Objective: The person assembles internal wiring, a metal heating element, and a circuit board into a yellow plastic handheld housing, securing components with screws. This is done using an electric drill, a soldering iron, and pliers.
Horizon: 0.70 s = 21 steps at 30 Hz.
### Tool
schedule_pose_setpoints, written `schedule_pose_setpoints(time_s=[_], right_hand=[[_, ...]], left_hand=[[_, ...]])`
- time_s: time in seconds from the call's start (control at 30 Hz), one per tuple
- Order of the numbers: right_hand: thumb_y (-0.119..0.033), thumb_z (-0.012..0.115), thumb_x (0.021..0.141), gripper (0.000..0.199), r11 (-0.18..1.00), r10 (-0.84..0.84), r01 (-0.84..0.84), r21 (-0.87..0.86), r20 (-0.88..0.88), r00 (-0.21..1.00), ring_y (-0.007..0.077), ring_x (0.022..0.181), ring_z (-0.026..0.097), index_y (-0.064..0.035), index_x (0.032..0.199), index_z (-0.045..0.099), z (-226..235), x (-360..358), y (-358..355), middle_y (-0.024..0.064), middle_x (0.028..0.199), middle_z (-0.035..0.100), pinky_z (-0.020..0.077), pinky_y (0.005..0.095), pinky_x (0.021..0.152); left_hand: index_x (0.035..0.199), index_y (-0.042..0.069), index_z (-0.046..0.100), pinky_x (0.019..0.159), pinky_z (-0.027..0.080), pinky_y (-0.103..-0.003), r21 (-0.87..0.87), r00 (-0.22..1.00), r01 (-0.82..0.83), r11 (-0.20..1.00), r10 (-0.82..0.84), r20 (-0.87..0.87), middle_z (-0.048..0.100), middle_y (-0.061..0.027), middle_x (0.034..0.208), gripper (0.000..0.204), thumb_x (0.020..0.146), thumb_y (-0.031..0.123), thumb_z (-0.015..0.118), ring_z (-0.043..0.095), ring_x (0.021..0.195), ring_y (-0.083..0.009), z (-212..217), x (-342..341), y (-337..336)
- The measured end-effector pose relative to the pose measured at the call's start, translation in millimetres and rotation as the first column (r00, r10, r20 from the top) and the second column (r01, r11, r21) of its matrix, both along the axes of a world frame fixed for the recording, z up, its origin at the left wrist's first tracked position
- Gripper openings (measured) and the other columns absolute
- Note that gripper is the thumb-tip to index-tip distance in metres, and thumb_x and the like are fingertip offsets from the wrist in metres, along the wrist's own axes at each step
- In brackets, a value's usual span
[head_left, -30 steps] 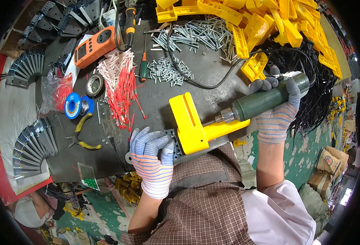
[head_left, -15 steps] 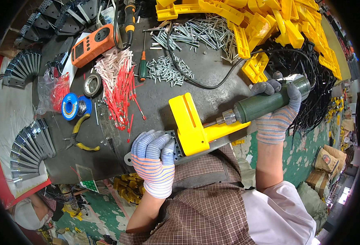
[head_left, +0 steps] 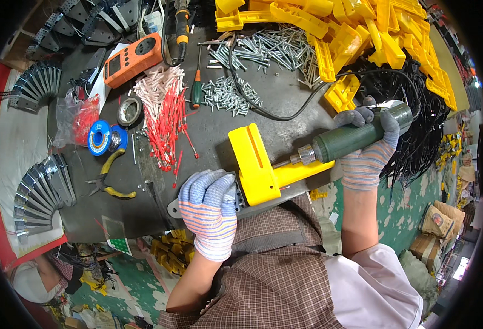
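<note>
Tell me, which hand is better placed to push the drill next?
Probably the right hand: it grips the drill, whose tip points toward the yellow part. The left hand is away from the drill, at the metal plate.

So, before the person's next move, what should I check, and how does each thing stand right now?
1. Right grip around the green power tool: ok.
2. Left grip over the perforated metal plate: ok.
3. Tool's bit pointing at the yellow part: ok.
4. Bit seated properly: cannot tell.
5. Black cord clear of the bit: ok.
6. Pliers clear of the left grip: ok.
</note>
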State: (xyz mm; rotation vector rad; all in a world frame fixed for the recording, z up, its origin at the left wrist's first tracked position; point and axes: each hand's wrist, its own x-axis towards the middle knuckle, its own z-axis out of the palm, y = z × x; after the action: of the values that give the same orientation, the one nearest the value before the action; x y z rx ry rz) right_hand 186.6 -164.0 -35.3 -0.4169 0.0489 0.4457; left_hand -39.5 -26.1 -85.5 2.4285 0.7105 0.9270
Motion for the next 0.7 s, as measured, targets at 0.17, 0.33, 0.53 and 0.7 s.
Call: schedule_pose_setpoints(time_s=[0.17,0.33,0.53,0.7], right_hand=[[-0.022,0.067,0.079,0.038,0.997,0.047,-0.044,-0.07,0.054,0.997,0.0201,0.067,0.054,-0.0017,0.109,0.056,13.7,6.0,-7.0,0.0042,0.075,0.056,0.0479,0.0393,0.079],[-0.026,0.065,0.081,0.052,0.823,0.27,-0.055,-0.565,0.304,0.914,0.0182,0.063,0.055,-0.0006,0.123,0.048,75.5,21.8,-39.8,0.0058,0.077,0.055,0.0487,0.0337,0.059],[-0.025,0.072,0.074,0.065,-0.106,0.805,0.596,-0.796,0.282,0.521,0.034,0.1,0.063,-0.0043,0.127,0.042,56.0,62.2,-60.8,0.0211,0.107,0.062,0.0496,0.0383,0.085],[-0.024,0.072,0.077,0.068,-0.006,0.859,0.85,-0.527,0.433,0.275,0.0377,0.107,0.058,-0.0098,0.136,0.041,17.2,87.7,-69.3,0.0187,0.119,0.059,0.0484,0.0412,0.09]], left_hand=[[0.097,0.007,0.064,0.09,0.045,-0.044,-0.075,0.998,0.062,0.995,-0.06,0.027,0.062,-0.014,0.102,0.017,0.082,0.015,0.064,0.059,0.099,-0.0325,4.4,0.6,0.4],[0.124,0.011,0.052,0.101,0.037,-0.053,0.11,0.958,0.229,0.967,-0.205,-0.199,0.051,-0.0194,0.127,0.051,0.082,0.034,0.067,0.047,0.119,-0.0428,14.4,-37.7,4.0],[0.117,0.005,0.057,0.101,0.039,-0.05,0.245,0.956,0.272,0.931,-0.232,-0.18,0.058,-0.0177,0.119,0.04,0.084,0.026,0.067,0.053,0.113,-0.039,-0.2,-35.6,15.1],[0.115,-0.001,0.058,0.084,0.047,-0.033,0.016,0.988,0.007,1.0,-0.01,0.155,0.061,-0.0146,0.103,0.024,0.097,0.013,0.048,0.059,0.091,-0.0243,10.8,-33.0,29.1]])
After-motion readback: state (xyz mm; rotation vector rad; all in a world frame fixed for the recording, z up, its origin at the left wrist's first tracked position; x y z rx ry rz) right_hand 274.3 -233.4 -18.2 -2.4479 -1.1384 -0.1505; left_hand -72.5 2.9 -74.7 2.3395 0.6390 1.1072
